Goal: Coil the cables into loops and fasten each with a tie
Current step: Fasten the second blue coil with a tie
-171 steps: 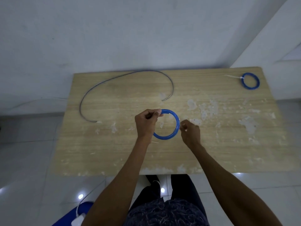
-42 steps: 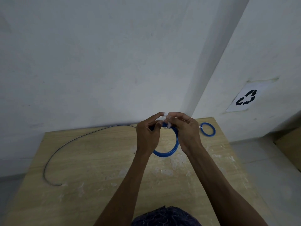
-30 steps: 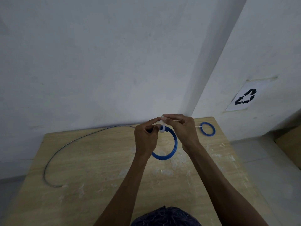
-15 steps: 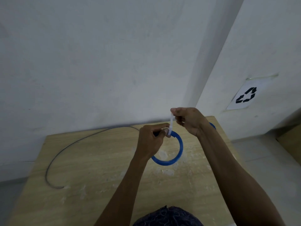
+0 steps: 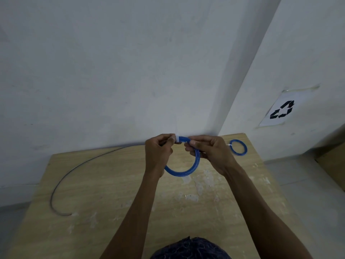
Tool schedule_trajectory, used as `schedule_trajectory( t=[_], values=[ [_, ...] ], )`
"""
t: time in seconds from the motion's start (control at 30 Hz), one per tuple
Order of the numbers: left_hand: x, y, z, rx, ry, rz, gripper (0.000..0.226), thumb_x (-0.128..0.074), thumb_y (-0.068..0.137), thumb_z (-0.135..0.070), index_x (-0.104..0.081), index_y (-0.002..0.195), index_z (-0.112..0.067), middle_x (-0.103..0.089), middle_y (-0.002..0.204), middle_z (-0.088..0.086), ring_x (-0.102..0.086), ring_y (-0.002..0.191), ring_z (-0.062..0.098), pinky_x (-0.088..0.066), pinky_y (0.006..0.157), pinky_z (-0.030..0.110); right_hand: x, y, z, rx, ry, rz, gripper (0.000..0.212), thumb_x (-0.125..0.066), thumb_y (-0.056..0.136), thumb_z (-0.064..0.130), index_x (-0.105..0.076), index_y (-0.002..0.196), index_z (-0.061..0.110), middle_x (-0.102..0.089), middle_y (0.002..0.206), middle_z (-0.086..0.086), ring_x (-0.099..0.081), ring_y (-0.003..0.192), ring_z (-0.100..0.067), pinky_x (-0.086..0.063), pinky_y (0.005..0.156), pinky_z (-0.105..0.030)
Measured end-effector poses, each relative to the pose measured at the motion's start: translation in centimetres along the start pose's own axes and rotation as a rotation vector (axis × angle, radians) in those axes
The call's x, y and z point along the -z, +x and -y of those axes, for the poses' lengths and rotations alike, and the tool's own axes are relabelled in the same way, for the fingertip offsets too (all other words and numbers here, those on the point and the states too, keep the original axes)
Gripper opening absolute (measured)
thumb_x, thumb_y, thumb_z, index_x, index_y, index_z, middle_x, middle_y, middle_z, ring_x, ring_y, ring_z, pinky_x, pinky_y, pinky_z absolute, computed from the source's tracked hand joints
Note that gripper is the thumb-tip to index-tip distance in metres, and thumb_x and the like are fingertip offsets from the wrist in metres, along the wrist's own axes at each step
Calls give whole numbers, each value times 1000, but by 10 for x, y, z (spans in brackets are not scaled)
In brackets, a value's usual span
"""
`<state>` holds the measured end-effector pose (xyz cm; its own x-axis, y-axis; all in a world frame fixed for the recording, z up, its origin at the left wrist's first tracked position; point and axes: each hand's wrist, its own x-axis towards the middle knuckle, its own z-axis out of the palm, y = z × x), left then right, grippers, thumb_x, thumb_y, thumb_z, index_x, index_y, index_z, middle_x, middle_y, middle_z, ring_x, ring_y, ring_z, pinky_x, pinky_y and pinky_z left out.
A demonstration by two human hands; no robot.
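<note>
Coil is held up above the surface, centre, toward the far edge. Left hand pinches the coil's top at the white tie. Right hand grips the coil just right of the tie, fingers curled round the strands. Both hands hide part of the coil's upper sides. Second coil lies at the far right corner, with white at its left side. Grey cable lies uncoiled on the left. A recycling sign hangs on the right wall.
</note>
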<state>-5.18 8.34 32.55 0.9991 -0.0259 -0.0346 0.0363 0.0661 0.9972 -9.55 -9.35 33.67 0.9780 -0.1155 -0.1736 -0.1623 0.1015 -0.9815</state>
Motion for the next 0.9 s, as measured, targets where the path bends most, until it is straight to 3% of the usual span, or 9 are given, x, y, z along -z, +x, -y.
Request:
schedule_trajectory(
  t=[0.13,0.3,0.57,0.67,0.8,0.9],
  values=[
    [3,4,-3,20,-22,-30,17,-71,95,-12,-77,83,-23,-77,70,-7,-59,64,23,-49,60,32,0,-5,-3,24,-22,46,25,-70,91,2,-73,116,8,-79,102,-17,-77,96,-29,-62,82,-35],
    [4,8,-5,34,-61,-24,11,-69,95,-9,-78,90,-14,-78,72,-1,-44,42,6,-37,45,20,-8,-7,-7,55,89,13,35,-70,89,9,-69,124,10,-78,106,-17,-77,97,-30,-62,81,-34],
    [5,9,-5,115,-136,-115,11,-67,96,-9,-77,96,-8,-80,82,3,-39,40,5,-38,42,16,-12,-7,-14,105,-23,13,36,-72,91,8,-66,124,21,-80,104,-8,-78,95,-27,-62,80,-33],
    [1,7,-2,82,-137,-124,10,-68,95,-9,-78,94,-9,-80,81,3,-40,41,5,-38,43,18,-18,-5,-15,132,48,-85,28,-64,97,15,-69,125,13,-79,107,-9,-77,92,-28,-63,80,-34],
    [-7,3,0,-2,-91,-126,8,-70,94,-10,-78,94,-8,-80,81,5,-47,43,5,-38,44,17,-22,-1,-19,177,128,-244,21,-64,98,15,-75,113,5,-78,96,-16,-77,82,-26,-61,73,-29],
    [-7,3,1,-58,-45,-131,8,-74,92,-16,-78,87,-19,-79,79,1,-54,47,5,-41,47,16,-27,1,-23,217,79,-292,20,-65,98,15,-75,113,6,-79,93,-11,-77,81,-25,-62,73,-28]
  ],
)
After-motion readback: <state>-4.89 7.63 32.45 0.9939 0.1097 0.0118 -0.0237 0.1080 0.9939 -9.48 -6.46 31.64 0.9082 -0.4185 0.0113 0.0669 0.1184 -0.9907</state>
